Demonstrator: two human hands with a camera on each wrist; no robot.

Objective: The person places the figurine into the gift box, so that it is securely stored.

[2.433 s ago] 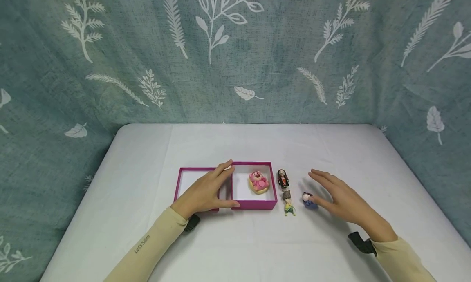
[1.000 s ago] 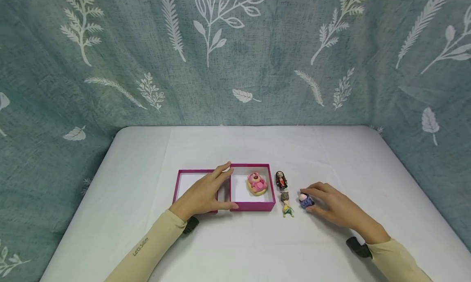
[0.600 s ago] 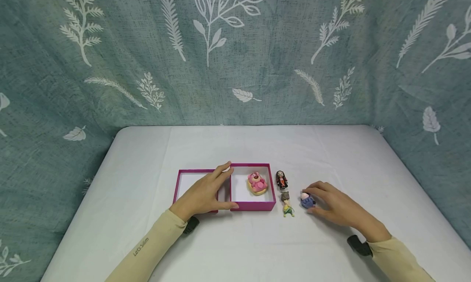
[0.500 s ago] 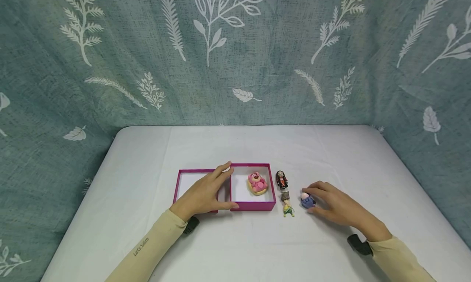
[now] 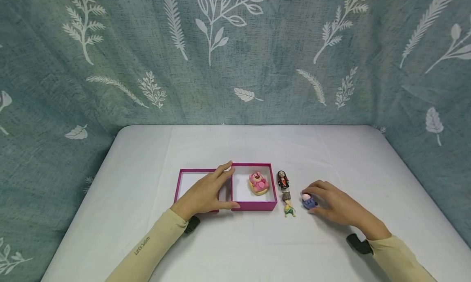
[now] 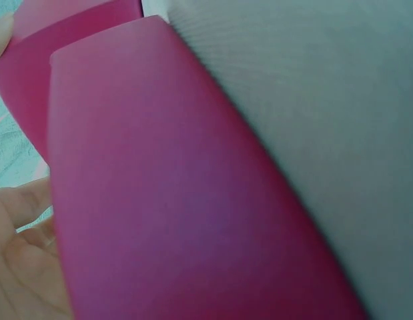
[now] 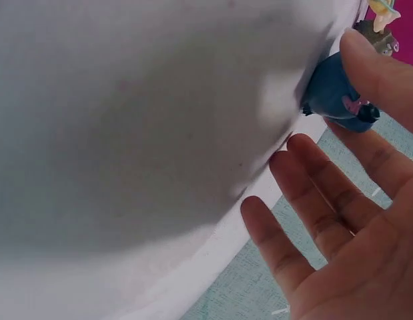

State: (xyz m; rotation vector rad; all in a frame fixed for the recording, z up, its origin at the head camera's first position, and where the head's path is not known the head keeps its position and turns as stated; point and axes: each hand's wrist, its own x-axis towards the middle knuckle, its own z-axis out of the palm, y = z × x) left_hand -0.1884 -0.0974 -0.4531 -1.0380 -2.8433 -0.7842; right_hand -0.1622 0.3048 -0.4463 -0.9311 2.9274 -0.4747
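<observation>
My left hand [image 5: 207, 192] spans the left side of an open magenta box [image 5: 254, 206], thumb at its near corner and fingertips at its far corner. A pink bear figurine [image 5: 259, 184] on a yellow ring sits inside that box. My right hand [image 5: 337, 204] holds a small blue figurine [image 5: 308, 201] on the table between thumb and index finger; the other fingers [image 7: 323, 187] stay loosely extended. To its left lie a dark-haired doll figurine [image 5: 283, 180] and a figurine in yellow and green [image 5: 288, 208], in line beside the box's right wall.
A second magenta-rimmed tray [image 5: 197, 170] with a white inside lies left of the box, partly hidden under the left hand. A white cloth covers the table [image 5: 239, 249]. Behind it hangs a green leaf-patterned curtain [image 5: 276, 86].
The right hand's thumb and fingers, spread apart above the blue figurine earlier, have lowered and closed around it. The left hand and the box have stayed put.
</observation>
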